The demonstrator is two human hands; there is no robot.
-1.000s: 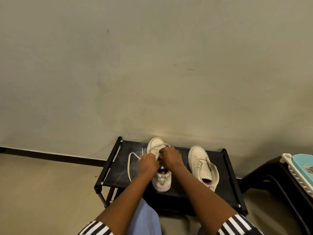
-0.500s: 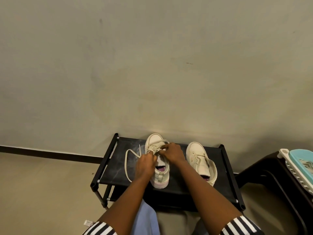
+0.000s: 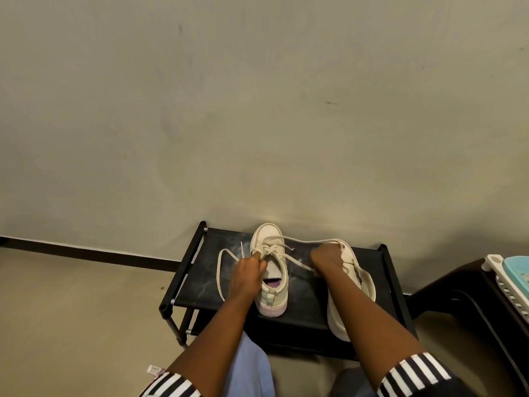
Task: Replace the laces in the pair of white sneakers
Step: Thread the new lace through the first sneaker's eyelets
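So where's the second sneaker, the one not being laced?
Head view: the second sneaker sits at the right of the black rack, beside the first sneaker, partly behind the right hand.

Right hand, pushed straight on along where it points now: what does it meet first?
Probably the lace stretched from the left sneaker to the right hand, just ahead of its knuckles; beyond, the rack top, then the wall. Depth unclear.

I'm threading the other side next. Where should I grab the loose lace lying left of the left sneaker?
Pinch the lace just behind its tip, coming from above on the left: that tip lies free on the rack beside the left hand, and the rest is a slack loop.
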